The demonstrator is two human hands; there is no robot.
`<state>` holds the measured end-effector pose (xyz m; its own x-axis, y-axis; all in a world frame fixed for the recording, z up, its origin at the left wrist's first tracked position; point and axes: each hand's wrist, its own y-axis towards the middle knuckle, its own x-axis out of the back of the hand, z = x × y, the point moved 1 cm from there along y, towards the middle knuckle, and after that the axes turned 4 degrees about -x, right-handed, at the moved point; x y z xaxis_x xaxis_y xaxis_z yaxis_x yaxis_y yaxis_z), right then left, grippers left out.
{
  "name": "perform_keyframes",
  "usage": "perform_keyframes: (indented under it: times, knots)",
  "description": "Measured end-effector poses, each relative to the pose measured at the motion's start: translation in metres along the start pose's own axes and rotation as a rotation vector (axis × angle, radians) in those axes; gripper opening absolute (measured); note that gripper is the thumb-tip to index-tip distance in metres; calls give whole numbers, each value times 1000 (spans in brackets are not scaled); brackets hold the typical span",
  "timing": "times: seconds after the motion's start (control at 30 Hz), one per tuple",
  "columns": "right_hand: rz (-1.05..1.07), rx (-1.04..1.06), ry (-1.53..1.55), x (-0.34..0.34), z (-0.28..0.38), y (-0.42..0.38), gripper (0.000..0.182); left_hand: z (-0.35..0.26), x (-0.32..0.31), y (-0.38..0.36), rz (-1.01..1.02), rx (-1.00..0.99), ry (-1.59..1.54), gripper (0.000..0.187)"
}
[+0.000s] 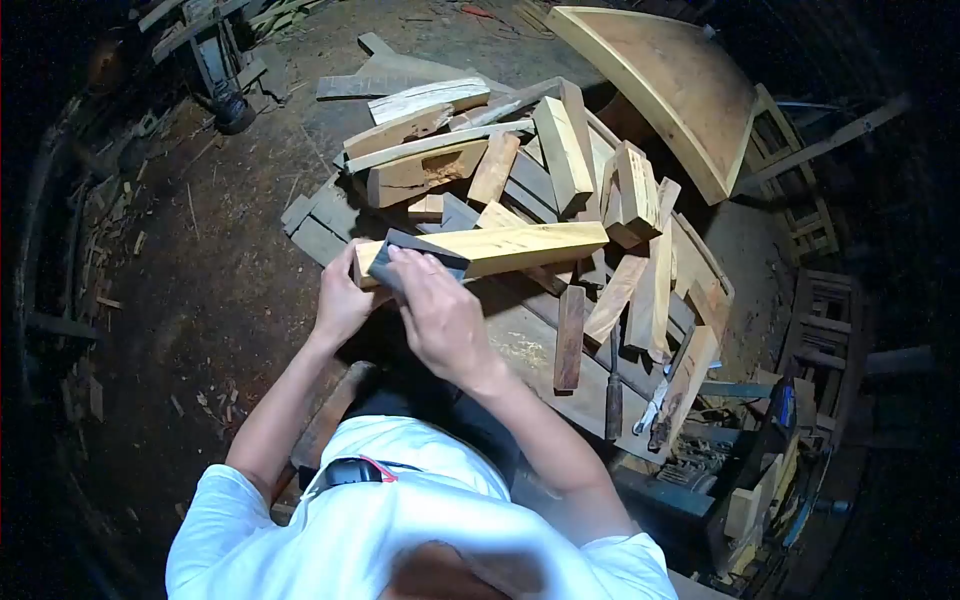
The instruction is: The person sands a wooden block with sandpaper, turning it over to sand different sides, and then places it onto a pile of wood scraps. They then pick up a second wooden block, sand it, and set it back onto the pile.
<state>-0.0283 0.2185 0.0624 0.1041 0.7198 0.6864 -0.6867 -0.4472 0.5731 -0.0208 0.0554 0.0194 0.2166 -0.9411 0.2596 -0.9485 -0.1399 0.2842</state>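
Dim workshop ground of packed dirt (pixel 230 290) spreads around the person, strewn with chips, and a loose heap of pale offcut wood blocks and strips (pixel 520 165) lies just beyond the fingers. A large curved pale wooden panel (pixel 670 85) leans well past the heap, and a dark-handled chisel (pixel 613 395) lies on a board to the right of the right forearm.

The left hand (pixel 342 300) is wrapped around the near end of a long pale squared wooden bar (pixel 510 245), fingers curled under it and thumb up along its side, so the bar juts away to the right over the heap. The right hand (pixel 440 315) presses a dark grey folded sheet, seemingly sandpaper (pixel 425 258), flat on the bar's top face close to the left hand; its fingers (pixel 410 265) are narrowed and clamped down on the sheet, which lies directly beneath the fingertips and touches the wood.

By the look of it, the step in hand is rubbing down the bar's near end. A further stroke would call for steady downward pressure from the right fingers, travel along the grain towards the far end, and a firm left grip so the bar does not twist or slip.
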Motion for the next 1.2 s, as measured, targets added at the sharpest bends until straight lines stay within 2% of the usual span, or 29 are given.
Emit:
perform_keyframes:
  times: [0.07, 0.1, 0.13, 0.17, 0.2, 0.23, 0.27, 0.3, 0.37, 0.4, 0.43, 0.47, 0.53, 0.57, 0.67, 0.7, 0.73, 0.77, 0.8, 0.83, 0.9, 0.97, 1.0, 1.03, 1.1, 1.17, 1.2]
  knots:
    - [46, -83, -13, 17, -20, 0, 39, -3, 0, 0, 4, 16, 41, 48]
    - [38, -158, -49, 25, -52, -3, 38, -4, 0, 0, 10, 28, 82, 48]
    - [124, -390, -97, 50, -69, 1, 38, -4, 0, 0, 22, 41, 62, 48]
    - [68, -476, -168, 58, -121, -13, 36, -3, 0, -1, 12, 40, 57, 48]
    - [42, -660, -302, 77, -147, -15, 33, -1, 0, -1, 13, 23, 37, 48]
    - [15, -781, -293, 90, -190, -30, 37, 0, 0, -1, 17, 5, 18, 48]
    - [-17, -848, -336, 103, -198, -32, 36, -1, 0, -1, 13, 0, 17, 48]
    - [-67, -766, -344, 103, -202, -33, 34, -1, 0, -1, 13, 14, 36, 48]
    - [47, -908, -423, 90, -176, -19, 32, -1, -1, 0, 12, 24, 53, 48]
    - [-50, -722, -269, 72, -163, -20, 30, 0, -2, 0, 16, 14, 45, 48]
    - [-11, -572, -154, 58, -132, -15, 32, 1, -2, -1, 20, 8, 41, 48]
    - [-34, -328, -166, 41, -101, -11, 36, 2, -2, -2, 22, 12, 48, 48]
    - [131, -274, -92, 27, -43, -8, 47, 3, -2, -1, 8, 35, 27, 49]
    - [142, -214, -80, 28, -36, -7, 51, 2, -1, -1, 11, 37, 36, 49]
    - [55, -307, -50, 49, -91, -4, 38, -5, -1, -2, 10, 32, 52, 49]
    - [159, -592, -200, 62, -121, -11, 34, -4, -1, -3, 6, 33, 50, 49]
    - [-11, -644, -222, 73, -159, -18, 31, -1, -1, -3, 13, 23, 24, 49]
    - [11, -843, -303, 90, -181, -20, 30, 1, -1, -2, 20, 14, 1, 48]
    - [-58, -871, -323, 101, -200, -25, 30, 2, -1, -2, 13, 11, 2, 48]
    - [-118, -801, -362, 107, -207, -28, 32, 3, -1, -3, 8, 7, 20, 49]
    - [-81, -827, -449, 101, -211, -31, 32, 6, -3, -5, 10, 1, 34, 49]
    - [16, -908, -340, 87, -179, -20, 33, 11, -2, -4, 23, 0, 14, 50]
    - [-36, -685, -258, 76, -147, -21, 32, 9, -2, -3, 26, 2, 15, 50]
    - [-27, -515, -256, 57, -142, -33, 31, 5, -1, -4, 40, 39, 17, 49]
    - [3, -350, -249, 55, -93, -27, 32, 6, 2, -2, 63, 74, 30, 49]
    - [136, -681, -176, 68, -103, -22, 32, 12, 6, -2, 110, 58, 36, 49]
    - [50, -613, -232, 72, -129, -29, 31, 12, 9, 0, 113, 58, 35, 49]
